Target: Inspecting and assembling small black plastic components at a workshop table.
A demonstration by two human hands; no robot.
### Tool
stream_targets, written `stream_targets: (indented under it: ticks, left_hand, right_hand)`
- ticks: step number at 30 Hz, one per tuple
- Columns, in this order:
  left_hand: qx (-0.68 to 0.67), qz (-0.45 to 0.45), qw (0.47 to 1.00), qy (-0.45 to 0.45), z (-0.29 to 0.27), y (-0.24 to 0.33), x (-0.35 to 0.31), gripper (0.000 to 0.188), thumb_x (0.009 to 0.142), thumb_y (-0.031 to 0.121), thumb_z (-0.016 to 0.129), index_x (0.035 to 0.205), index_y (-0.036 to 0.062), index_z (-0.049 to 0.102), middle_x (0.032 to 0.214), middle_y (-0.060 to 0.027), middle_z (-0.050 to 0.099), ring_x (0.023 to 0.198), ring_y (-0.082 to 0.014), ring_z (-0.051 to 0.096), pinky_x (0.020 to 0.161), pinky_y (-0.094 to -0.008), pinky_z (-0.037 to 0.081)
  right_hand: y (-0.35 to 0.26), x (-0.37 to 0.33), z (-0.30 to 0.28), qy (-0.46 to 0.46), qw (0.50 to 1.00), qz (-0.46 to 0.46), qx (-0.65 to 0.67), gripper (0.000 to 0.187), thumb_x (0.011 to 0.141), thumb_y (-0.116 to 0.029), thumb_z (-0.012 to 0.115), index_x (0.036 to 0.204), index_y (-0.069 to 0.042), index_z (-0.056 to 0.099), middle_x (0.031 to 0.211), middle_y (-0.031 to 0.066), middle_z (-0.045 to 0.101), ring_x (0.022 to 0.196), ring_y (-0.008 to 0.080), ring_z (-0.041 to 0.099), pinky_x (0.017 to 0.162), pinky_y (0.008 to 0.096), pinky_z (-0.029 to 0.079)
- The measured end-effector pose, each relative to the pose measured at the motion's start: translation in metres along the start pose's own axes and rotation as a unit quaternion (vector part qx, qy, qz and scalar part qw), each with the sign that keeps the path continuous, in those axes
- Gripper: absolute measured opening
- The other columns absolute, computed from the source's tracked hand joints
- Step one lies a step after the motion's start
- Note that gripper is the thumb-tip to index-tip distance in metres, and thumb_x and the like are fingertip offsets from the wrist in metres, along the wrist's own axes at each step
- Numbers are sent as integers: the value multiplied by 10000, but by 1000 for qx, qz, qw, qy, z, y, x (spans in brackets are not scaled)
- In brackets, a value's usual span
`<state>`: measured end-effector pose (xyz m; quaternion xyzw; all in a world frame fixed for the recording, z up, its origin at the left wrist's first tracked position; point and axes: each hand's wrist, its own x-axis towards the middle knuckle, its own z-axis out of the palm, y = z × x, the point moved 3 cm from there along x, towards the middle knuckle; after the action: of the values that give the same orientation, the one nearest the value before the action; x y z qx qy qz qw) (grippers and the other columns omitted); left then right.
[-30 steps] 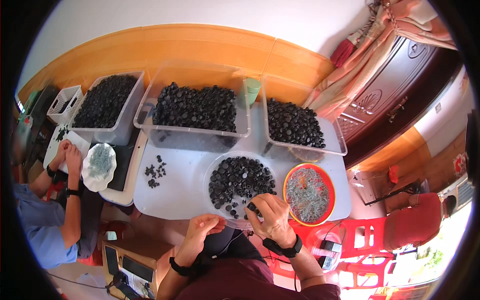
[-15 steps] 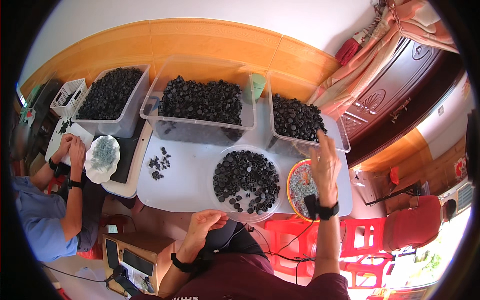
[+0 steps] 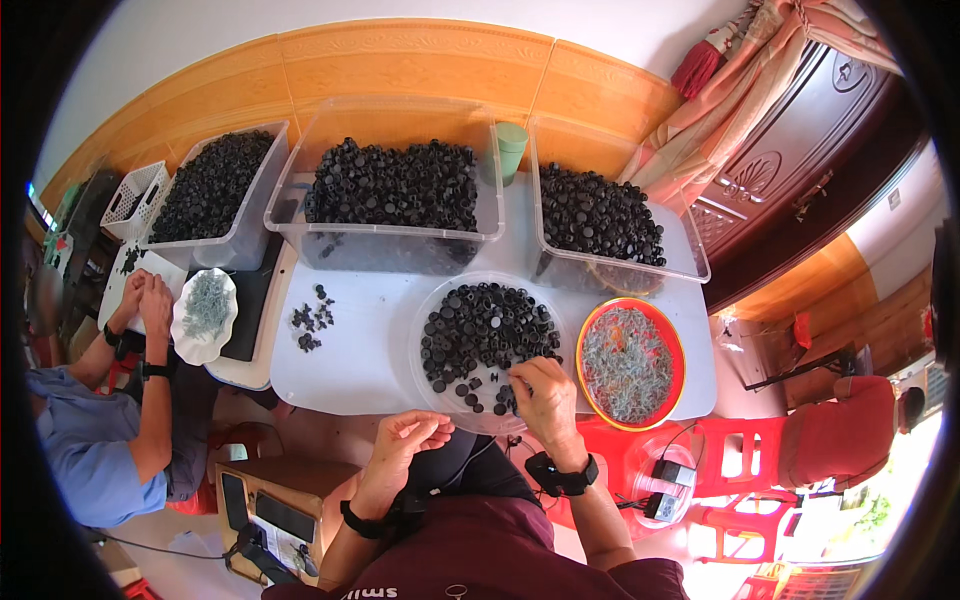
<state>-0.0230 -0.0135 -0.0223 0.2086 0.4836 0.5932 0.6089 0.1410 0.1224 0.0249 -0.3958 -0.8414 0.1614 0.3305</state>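
Observation:
My right hand (image 3: 548, 398) is over the near right rim of a round clear tray (image 3: 418, 385), its fingertips pinched beside small black caps (image 3: 490, 325). Whatever lies between those fingertips is too small to make out. Just off the table's front edge is my left hand (image 3: 408, 438), thumb and fingers pressed together; what they hold, if anything, is hidden. Right of the tray stands a round basin (image 3: 684, 372), red with a yellow rim, full of thin pale pieces (image 3: 628, 365). A small cluster of assembled-looking black parts (image 3: 312, 318) lies on the table left of the tray.
Clear bins of black parts, a middle bin (image 3: 385, 250) and a right bin (image 3: 600, 262), line the back, with a green cup (image 3: 511, 150) between. At left a co-worker's hands (image 3: 145, 298) work beside a white scalloped dish (image 3: 190, 340). Red stools (image 3: 735, 450) stand at right.
My right hand has come from above the basin, left and nearer, to the round tray, and its fingers have closed into a pinch. My left hand has barely moved.

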Motion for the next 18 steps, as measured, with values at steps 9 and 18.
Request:
stream_targets:
  ticks: [9,18]
  left_hand:
    - [18,0,1000,0,9,4,0,212,881,172,580,972,-10,641,899,-113,659,795,-153,630,730,-261,504]
    - [14,16,1000,4,27,15,9,185,860,120,606,995,-6,622,924,-103,657,803,-141,627,727,-246,504]
  right_hand:
    - [-7,-3,25,-88,994,-56,-44,221,653,-17,636,871,-31,597,833,98,544,797,289,538,722,380,460]
    - [-38,-14,1,-52,987,-37,147,196,667,23,624,851,-17,569,812,117,550,800,309,543,688,377,472]
